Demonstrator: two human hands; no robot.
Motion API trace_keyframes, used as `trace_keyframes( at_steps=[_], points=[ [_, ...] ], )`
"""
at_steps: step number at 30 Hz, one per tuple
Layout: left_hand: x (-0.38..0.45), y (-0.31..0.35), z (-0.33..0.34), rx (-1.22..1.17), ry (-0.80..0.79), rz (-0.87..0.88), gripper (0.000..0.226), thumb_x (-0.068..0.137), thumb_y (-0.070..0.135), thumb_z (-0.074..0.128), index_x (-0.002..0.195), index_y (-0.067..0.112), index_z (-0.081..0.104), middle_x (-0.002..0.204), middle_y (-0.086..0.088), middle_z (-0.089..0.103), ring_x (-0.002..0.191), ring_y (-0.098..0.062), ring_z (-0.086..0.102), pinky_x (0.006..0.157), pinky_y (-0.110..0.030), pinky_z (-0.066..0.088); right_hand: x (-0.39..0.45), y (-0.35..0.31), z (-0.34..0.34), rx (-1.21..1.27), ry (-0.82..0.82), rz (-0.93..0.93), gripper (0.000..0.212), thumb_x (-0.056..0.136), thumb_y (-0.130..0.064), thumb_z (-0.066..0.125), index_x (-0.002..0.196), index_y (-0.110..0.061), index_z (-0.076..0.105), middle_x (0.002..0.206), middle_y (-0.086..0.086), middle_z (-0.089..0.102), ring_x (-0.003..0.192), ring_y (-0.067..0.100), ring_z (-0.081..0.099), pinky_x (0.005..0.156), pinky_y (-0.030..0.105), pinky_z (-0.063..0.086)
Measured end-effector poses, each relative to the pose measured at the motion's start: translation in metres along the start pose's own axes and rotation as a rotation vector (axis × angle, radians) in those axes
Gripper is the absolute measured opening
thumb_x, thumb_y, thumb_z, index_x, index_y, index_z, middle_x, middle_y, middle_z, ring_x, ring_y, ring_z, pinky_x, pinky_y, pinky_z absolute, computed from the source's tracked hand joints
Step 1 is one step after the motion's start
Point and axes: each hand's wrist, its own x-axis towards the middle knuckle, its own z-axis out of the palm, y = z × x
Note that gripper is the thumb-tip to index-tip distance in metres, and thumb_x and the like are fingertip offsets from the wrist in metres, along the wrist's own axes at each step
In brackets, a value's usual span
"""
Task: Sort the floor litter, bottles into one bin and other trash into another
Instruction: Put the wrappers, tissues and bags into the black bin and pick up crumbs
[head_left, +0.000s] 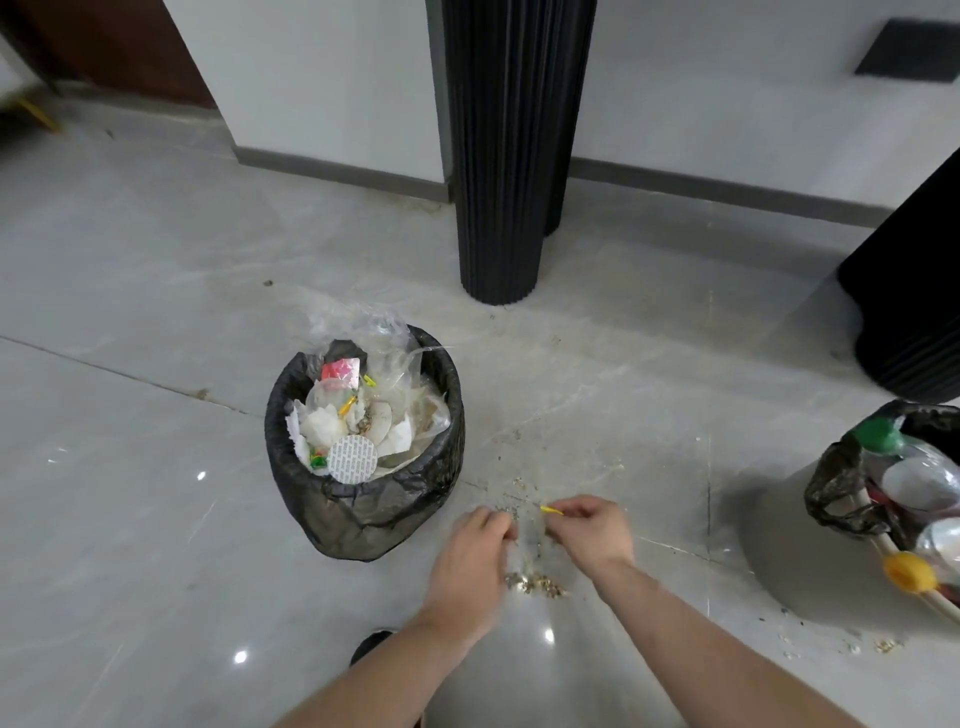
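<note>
1. Low on the floor (156, 519), both hands work over scattered crumbs (535, 583), which lie between the 2 wrists.
2. Right hand (589, 530) pinches a small yellow piece (551, 510) at its fingertips; the piece's long axis runs approx. left-right and it sticks out toward the left hand.
3. Left hand (470, 561) has fingers curled near the crumbs; blurred, so I cannot tell if it holds sth.
4. Trash bin (363, 514), black liner, full of paper and plastic, stands ahead-left, just beside the left hand.
5. Bottle bin (836, 493) stands well apart at the right edge.
6. Judgement: the yellow piece is non-bottle, so it goes left to the trash bin; the right hand must cross over the left.
</note>
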Motion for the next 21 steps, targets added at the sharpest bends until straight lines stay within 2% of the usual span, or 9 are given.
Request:
trace_keyframes(
  at_steps=[3, 6, 8, 11, 13, 15, 17, 19, 21],
  points=[
    [0.013, 0.016, -0.057, -0.042, 0.21, 0.105, 0.017, 0.095, 0.006, 0.056, 0.098, 0.022, 0.06, 0.097, 0.008, 0.056, 0.089, -0.013, 0.052, 0.076, -0.029, 0.041, -0.016, -0.066, 0.002, 0.104, 0.033, -0.103, 0.014, 0.071, -0.008, 0.078, 0.079, -0.018, 0.08, 0.062, -0.007, 0.072, 0.051, -0.002, 0.062, 0.056, 0.014, 0.051],
    [0.032, 0.016, -0.115, -0.069, 0.44, 0.074, 0.016, 0.094, 0.002, 0.06, 0.097, 0.017, 0.064, 0.095, 0.007, 0.058, 0.085, -0.013, 0.053, 0.074, -0.026, 0.041, -0.029, -0.129, 0.019, 0.16, -0.003, -0.226, 0.014, 0.067, -0.011, 0.079, 0.075, -0.022, 0.08, 0.066, -0.006, 0.074, 0.066, 0.008, 0.071, 0.069, 0.025, 0.058],
    [0.045, 0.002, -0.143, -0.039, 0.498, 0.003, 0.016, 0.095, 0.003, 0.06, 0.102, 0.016, 0.066, 0.098, 0.005, 0.059, 0.085, -0.015, 0.057, 0.074, -0.026, 0.045, -0.036, -0.164, 0.035, 0.157, -0.054, -0.32, 0.012, 0.068, -0.013, 0.077, 0.07, -0.025, 0.077, 0.067, -0.006, 0.074, 0.072, 0.012, 0.073, 0.074, 0.026, 0.06],
    [0.059, -0.024, -0.168, 0.101, 0.428, -0.13, 0.028, 0.091, 0.002, 0.062, 0.117, 0.012, 0.067, 0.115, -0.006, 0.064, 0.104, -0.028, 0.062, 0.087, -0.04, 0.052, -0.037, -0.197, 0.056, 0.089, -0.151, -0.403, 0.017, 0.072, -0.016, 0.08, 0.083, -0.028, 0.077, 0.077, -0.009, 0.074, 0.079, 0.007, 0.071, 0.078, 0.021, 0.058],
    [0.06, -0.033, -0.174, 0.165, 0.401, -0.168, 0.036, 0.088, 0.003, 0.064, 0.123, 0.013, 0.067, 0.126, -0.009, 0.063, 0.114, -0.031, 0.059, 0.092, -0.041, 0.05, -0.034, -0.202, 0.062, 0.05, -0.196, -0.425, 0.023, 0.074, -0.016, 0.082, 0.094, -0.026, 0.078, 0.088, -0.011, 0.073, 0.087, 0.006, 0.07, 0.077, 0.018, 0.057],
    [0.052, -0.032, -0.174, 0.156, 0.452, -0.145, 0.034, 0.089, 0.005, 0.065, 0.121, 0.018, 0.065, 0.127, -0.004, 0.058, 0.109, -0.026, 0.059, 0.081, -0.038, 0.053, -0.032, -0.191, 0.056, 0.011, -0.164, -0.454, 0.023, 0.078, -0.013, 0.077, 0.098, -0.025, 0.078, 0.09, -0.013, 0.071, 0.084, 0.004, 0.069, 0.077, 0.015, 0.055],
    [0.034, -0.022, -0.16, 0.134, 0.448, -0.041, 0.024, 0.092, 0.01, 0.063, 0.113, 0.022, 0.06, 0.118, 0.003, 0.053, 0.091, -0.016, 0.058, 0.066, -0.029, 0.05, -0.028, -0.163, 0.042, -0.017, -0.088, -0.463, 0.022, 0.082, -0.012, 0.07, 0.098, -0.025, 0.078, 0.088, -0.018, 0.07, 0.077, 0.003, 0.069, 0.077, 0.022, 0.058],
    [0.015, -0.011, -0.129, 0.148, 0.305, 0.112, 0.015, 0.095, 0.014, 0.06, 0.107, 0.023, 0.057, 0.108, 0.009, 0.05, 0.083, -0.009, 0.053, 0.059, -0.022, 0.045, -0.018, -0.114, 0.028, -0.094, -0.02, -0.458, 0.023, 0.084, -0.01, 0.067, 0.1, -0.023, 0.078, 0.092, -0.016, 0.071, 0.076, 0.003, 0.068, 0.078, 0.027, 0.059],
    [-0.001, -0.009, -0.085, 0.155, 0.091, 0.158, 0.015, 0.095, 0.019, 0.055, 0.108, 0.026, 0.054, 0.108, 0.012, 0.048, 0.091, -0.01, 0.054, 0.065, -0.028, 0.051, -0.008, -0.055, 0.014, -0.279, -0.026, -0.424, 0.025, 0.084, -0.008, 0.067, 0.104, -0.022, 0.075, 0.102, -0.009, 0.07, 0.082, 0.004, 0.066, 0.083, 0.024, 0.055]
  ],
)
